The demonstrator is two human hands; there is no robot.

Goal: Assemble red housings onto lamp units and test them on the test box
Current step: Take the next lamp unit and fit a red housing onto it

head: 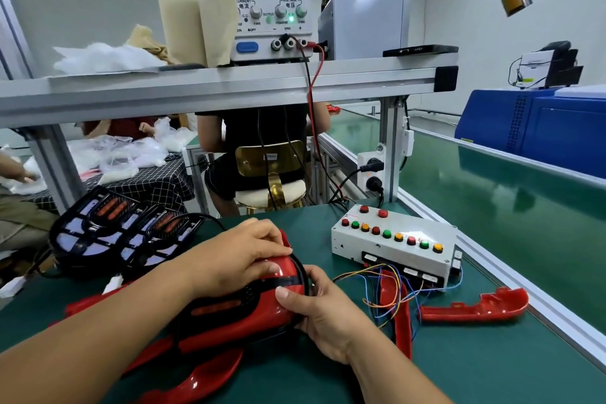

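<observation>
Black lamp units (pixel 124 233): stacked, far left of worktop (pixel 459 367).
Left hand (pixel 242 252): fingers curled over red housing (pixel 236 318), centre.
Right hand (pixel 314 308): thumb and fingers clasp the red housing's end.
Test box (pixel 393 246): right of hands.
Loose housing (pixel 475 305): far right, lying apart.

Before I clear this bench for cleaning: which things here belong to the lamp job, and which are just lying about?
Job: red housing gripped by left hand and right hand; black lamp units; loose red housings; test box; power supply, probably.
Lying about: paper roll; white wadding; blue machine.
</observation>
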